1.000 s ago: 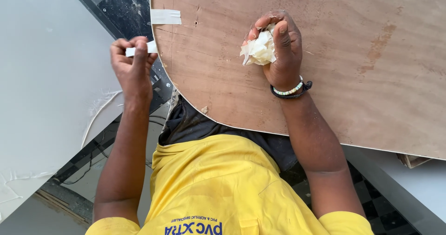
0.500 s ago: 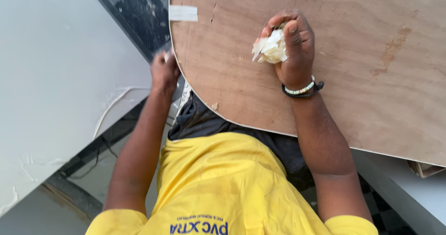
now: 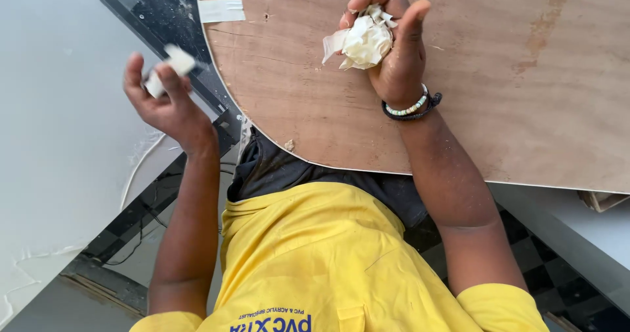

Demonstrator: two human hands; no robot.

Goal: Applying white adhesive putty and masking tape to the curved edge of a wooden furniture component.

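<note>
The plywood tabletop [image 3: 499, 96], brown, stained, with a rounded edge, fills the view from 12 to 3 o'clock. On it rests the right hand [image 3: 392, 50], fingers curled tight around a crumpled wad of white tape [image 3: 363, 41]. At 9 o'clock, over a pale white panel [image 3: 59, 122], the left hand [image 3: 165, 96] pinches a small white tape piece [image 3: 172, 66]. A black-and-white checkered floor [image 3: 164, 10] shows between panel and tabletop.
</note>
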